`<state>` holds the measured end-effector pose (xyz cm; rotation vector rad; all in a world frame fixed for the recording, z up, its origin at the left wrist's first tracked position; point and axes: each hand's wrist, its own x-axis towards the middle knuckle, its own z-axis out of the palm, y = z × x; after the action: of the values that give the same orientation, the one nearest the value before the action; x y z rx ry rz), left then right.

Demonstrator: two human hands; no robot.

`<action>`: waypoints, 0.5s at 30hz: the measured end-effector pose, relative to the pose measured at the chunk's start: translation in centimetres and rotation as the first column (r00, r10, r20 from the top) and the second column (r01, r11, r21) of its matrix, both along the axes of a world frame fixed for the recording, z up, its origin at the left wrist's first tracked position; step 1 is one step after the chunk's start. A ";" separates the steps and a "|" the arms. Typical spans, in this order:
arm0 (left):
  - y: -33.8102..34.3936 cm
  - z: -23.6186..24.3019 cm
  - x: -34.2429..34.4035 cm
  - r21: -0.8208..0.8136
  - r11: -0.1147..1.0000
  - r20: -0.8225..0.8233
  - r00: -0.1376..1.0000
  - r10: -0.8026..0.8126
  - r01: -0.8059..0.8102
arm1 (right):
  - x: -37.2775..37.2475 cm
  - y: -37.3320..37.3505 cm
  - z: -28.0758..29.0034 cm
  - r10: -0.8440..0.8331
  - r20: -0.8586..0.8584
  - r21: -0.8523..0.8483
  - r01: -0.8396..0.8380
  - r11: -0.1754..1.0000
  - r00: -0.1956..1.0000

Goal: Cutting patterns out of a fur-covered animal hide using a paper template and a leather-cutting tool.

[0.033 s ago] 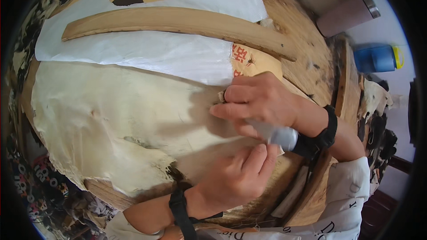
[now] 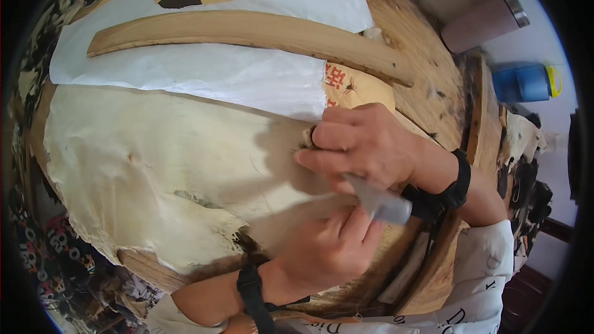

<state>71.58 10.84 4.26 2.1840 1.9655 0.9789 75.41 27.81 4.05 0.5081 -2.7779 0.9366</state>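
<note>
A pale animal hide (image 2: 154, 148), with a ragged edge and dark hair at a tear, is spread over the wooden work surface. My right hand (image 2: 371, 148) is closed above its right part, fingers pointing left, with a small dark tuft (image 2: 307, 138) at the fingertips. From under its thumb sticks a grey tool (image 2: 387, 205), narrow near the thumb and wider at the far end, smeared by motion. Just below, my left hand (image 2: 328, 247) pinches with thumb and fingers close to the tool; what it grips is hidden.
A curved wooden strip (image 2: 247, 28) lies across a white woven sheet (image 2: 204, 68) beyond the hide. Printed yellow material (image 2: 356, 89) shows beside the sheet. A pink steel-rimmed bottle (image 2: 479, 25) and a blue bottle with a yellow handle (image 2: 523, 82) stand at the right.
The wide end of the grey tool has swung down, toward me. Both hands stay almost in the same place, and the hide lies unmoved.
</note>
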 end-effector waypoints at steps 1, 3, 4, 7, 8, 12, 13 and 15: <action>0.2 -0.4 -0.1 0.056 0.998 0.023 0.999 -0.031 0.030 | -0.1 -0.1 0.2 0.057 -0.138 0.110 -0.042 0.993 0.989; 0.2 -0.6 -0.1 0.113 0.992 0.043 0.997 -0.058 0.053 | -0.3 -0.1 -0.2 0.076 -0.087 0.092 -0.068 0.993 0.993; 0.3 -0.3 -0.3 0.080 0.995 0.011 0.998 -0.060 0.059 | -0.5 0.0 -0.8 0.057 -0.077 -0.033 -0.060 0.998 0.995; 0.7 -0.4 -0.5 0.070 0.995 0.033 0.997 -0.067 0.064 | -0.5 0.4 -1.9 0.052 0.017 -0.298 -0.045 0.953 0.998; 0.7 -0.5 -0.6 0.095 0.993 0.087 0.994 -0.074 0.065 | -0.5 0.5 -2.1 0.046 0.005 -0.305 -0.042 0.951 0.999; 0.4 0.1 -0.8 0.069 0.996 0.089 0.994 -0.059 0.053 | -1.1 0.4 -1.6 0.033 0.023 -0.291 -0.025 0.956 0.999; 0.4 0.3 -0.9 0.076 0.995 0.088 0.994 -0.069 0.062 | -1.2 0.4 -1.4 0.047 0.098 -0.294 -0.016 0.956 0.994; 0.3 0.9 -1.0 0.086 0.994 0.084 0.993 -0.078 0.071 | -1.7 0.3 -1.2 0.047 0.071 -0.261 -0.027 0.965 0.996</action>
<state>70.56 11.16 5.16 2.1980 1.8237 1.1436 73.68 28.13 2.80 0.4934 -2.6603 1.3309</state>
